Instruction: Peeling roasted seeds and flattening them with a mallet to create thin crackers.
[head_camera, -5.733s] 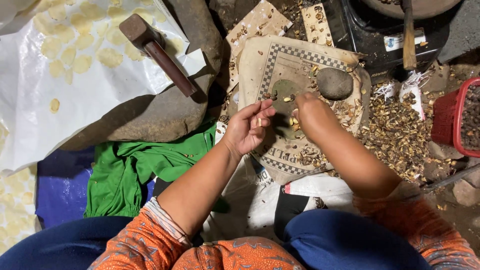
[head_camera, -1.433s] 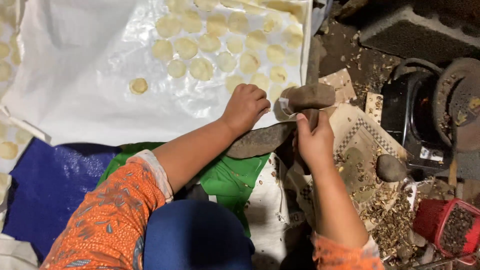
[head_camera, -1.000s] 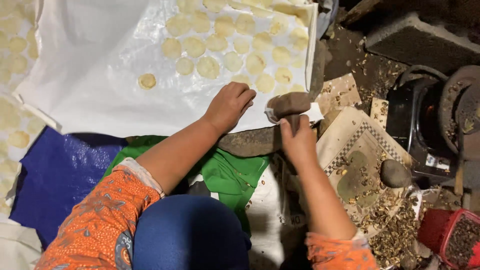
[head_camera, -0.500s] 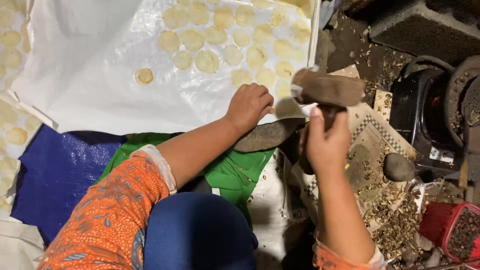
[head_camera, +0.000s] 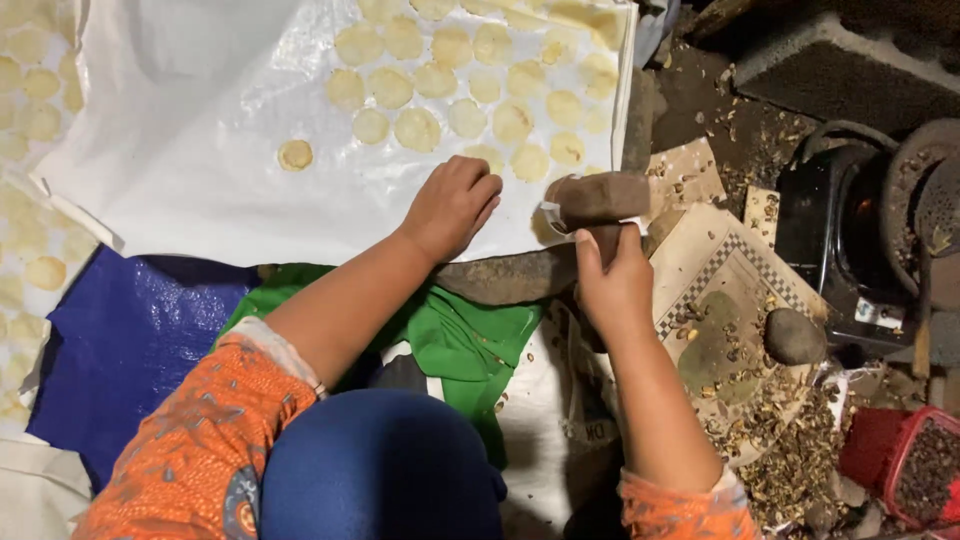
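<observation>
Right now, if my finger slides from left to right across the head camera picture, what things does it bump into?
Blue cloth → green cloth → left hand → right hand gripping the wooden mallet → round grey stone → red basket.

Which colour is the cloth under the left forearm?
Green cloth, clearest in the head view.

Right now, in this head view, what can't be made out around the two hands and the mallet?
- What lies under the left hand: its palm and knuckles cover the white sheet there.
- The wooden mallet handle: the right hand wraps it.
- The flat stone: sheet edge and both arms hide most.
- The red basket: cut off by the right edge; contents too small to identify.
</observation>
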